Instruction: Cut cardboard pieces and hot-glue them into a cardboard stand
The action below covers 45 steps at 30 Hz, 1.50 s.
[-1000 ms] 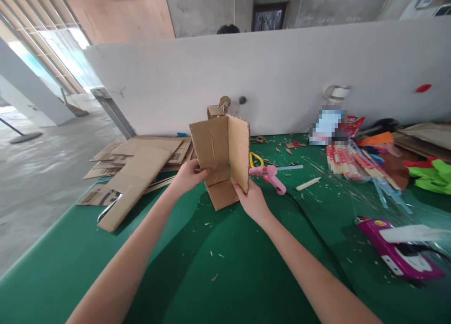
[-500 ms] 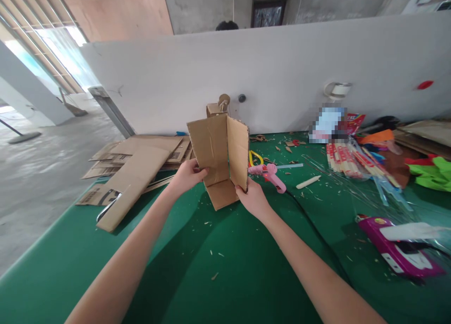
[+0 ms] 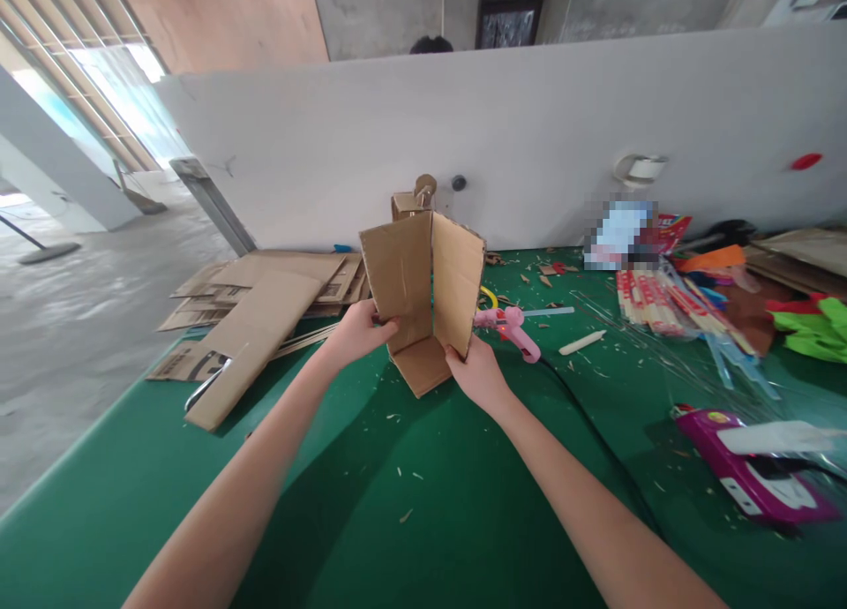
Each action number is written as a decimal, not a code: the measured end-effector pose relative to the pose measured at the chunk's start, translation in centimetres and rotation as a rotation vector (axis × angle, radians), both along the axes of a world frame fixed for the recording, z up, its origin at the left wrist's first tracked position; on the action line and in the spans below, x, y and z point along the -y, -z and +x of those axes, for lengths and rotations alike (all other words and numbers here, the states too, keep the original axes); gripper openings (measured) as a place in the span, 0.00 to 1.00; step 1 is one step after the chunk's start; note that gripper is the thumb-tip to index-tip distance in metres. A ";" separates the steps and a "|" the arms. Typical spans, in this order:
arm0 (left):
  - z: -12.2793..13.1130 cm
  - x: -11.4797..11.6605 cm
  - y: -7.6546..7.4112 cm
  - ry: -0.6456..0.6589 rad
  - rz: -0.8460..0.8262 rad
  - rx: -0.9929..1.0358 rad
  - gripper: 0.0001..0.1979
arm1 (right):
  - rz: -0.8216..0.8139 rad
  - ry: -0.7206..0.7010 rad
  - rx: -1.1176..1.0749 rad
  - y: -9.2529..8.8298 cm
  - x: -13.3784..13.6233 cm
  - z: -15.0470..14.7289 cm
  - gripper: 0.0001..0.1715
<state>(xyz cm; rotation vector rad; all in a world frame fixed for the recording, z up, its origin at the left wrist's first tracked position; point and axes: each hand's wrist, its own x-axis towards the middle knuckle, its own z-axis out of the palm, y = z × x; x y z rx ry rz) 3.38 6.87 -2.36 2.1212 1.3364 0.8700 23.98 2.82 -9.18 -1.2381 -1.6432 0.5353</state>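
Note:
Between my hands stands a cardboard structure [image 3: 400, 274] with two upright panels meeting at a corner and a smaller flap at the bottom. My left hand [image 3: 361, 334] grips the lower outer edge of its left panel, thumb on the inner face. With the thumb in front, my right hand [image 3: 477, 372] pinches the lower outer edge of the right panel. A thin gap shows along the corner between the panels. Just right of the structure lies a pink glue gun [image 3: 513, 325], its nose hidden behind the panel. Another cardboard piece with a round top [image 3: 424, 188] shows behind.
Flat cardboard pieces [image 3: 265, 313] are piled at left. On the right are a white stick [image 3: 582, 342], red-and-white packs of sticks [image 3: 645, 302], green fabric [image 3: 817, 331] and a magenta power strip [image 3: 754, 468]. A white partition [image 3: 529, 141] borders the green table [image 3: 423, 538].
The right panel has swung outward a little, so the two panels stand wider apart. The structure has shifted slightly to the right, and both hands keep their hold.

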 end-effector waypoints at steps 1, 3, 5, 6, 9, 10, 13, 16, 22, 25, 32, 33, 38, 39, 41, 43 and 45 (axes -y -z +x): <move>0.1 0.0 0.0 -0.001 0.004 -0.015 0.13 | -0.003 0.004 0.005 0.0 0.0 0.0 0.18; 0.2 0.1 0.0 -0.014 0.002 -0.028 0.15 | -0.023 0.020 0.019 0.0 0.1 0.0 0.18; 0.4 0.1 0.1 -0.030 0.004 -0.015 0.16 | -0.049 0.044 0.033 0.0 0.2 -0.1 0.17; 0.5 0.1 0.2 -0.034 0.008 -0.002 0.17 | -0.058 0.060 0.038 0.0 0.2 -0.1 0.16; 0.7 0.1 0.7 -0.045 0.022 0.020 0.19 | -0.078 0.099 0.063 0.1 0.1 -0.2 0.13; 0.8 0.1 0.8 -0.045 0.025 0.016 0.19 | -0.081 0.104 0.076 0.1 0.1 -0.3 0.12; 1.0 0.2 1.0 -0.041 0.032 0.001 0.18 | -0.081 0.114 0.100 0.1 0.1 -0.3 0.10; 1.1 0.2 0.9 -0.049 0.032 0.018 0.18 | -0.062 0.123 0.104 0.1 0.2 -0.3 0.09; 1.0 -0.1 0.9 -0.049 0.009 0.053 0.20 | -0.026 0.125 0.091 0.1 0.5 -0.3 0.08; 0.9 0.0 0.9 -0.055 0.010 0.051 0.20 | -0.023 0.135 0.092 0.1 0.5 -0.3 0.08; 0.8 0.1 0.7 -0.050 0.031 -0.009 0.16 | 0.010 0.136 0.113 0.2 0.6 -0.3 0.10; 0.9 0.1 0.7 -0.046 0.030 -0.007 0.16 | 0.013 0.153 0.116 0.2 0.6 -0.4 0.09; 0.9 0.1 0.7 -0.034 0.034 0.005 0.16 | 0.002 0.190 0.222 0.3 0.6 -0.5 0.10; 0.9 0.1 0.7 -0.036 0.033 0.008 0.16 | -0.004 0.189 0.239 0.3 0.6 -0.5 0.10; 0.9 0.2 0.7 -0.038 0.022 0.016 0.17 | -0.012 0.190 0.253 0.4 0.6 -0.4 0.10; 0.8 0.2 0.8 -0.041 0.015 0.020 0.17 | -0.005 0.185 0.247 0.4 0.6 -0.2 0.10; 0.8 0.2 0.8 -0.043 0.019 0.014 0.17 | 0.004 0.170 0.236 0.4 0.5 -0.1 0.09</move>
